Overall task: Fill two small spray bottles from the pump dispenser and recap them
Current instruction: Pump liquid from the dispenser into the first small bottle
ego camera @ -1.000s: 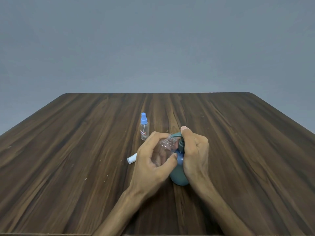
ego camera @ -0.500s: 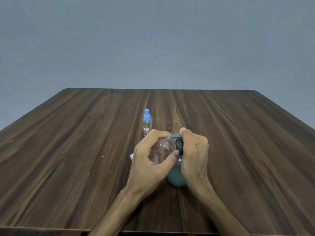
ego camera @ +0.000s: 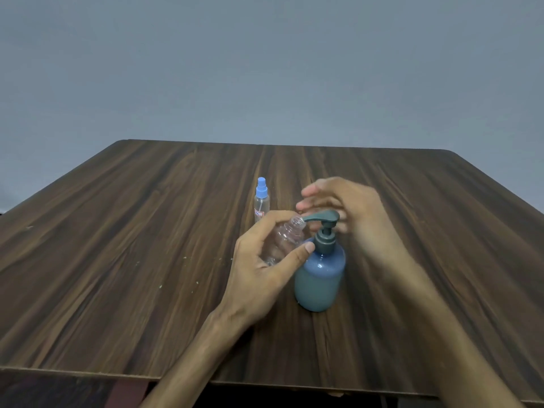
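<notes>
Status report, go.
Left hand grips uncapped bottle, mouth at pump spout. Right hand open, off pump. Second bottle capped. Nothing obstructing.

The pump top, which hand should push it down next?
Probably the right hand: it hovers open just behind the pump head. The left hand is busy holding the open small bottle at the spout.

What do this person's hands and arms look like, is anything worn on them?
Both are bare: the left hand and right hand show no gloves, rings or watch, and both forearms are uncovered, with no sleeves in view. The right hand is motion-blurred.
</notes>
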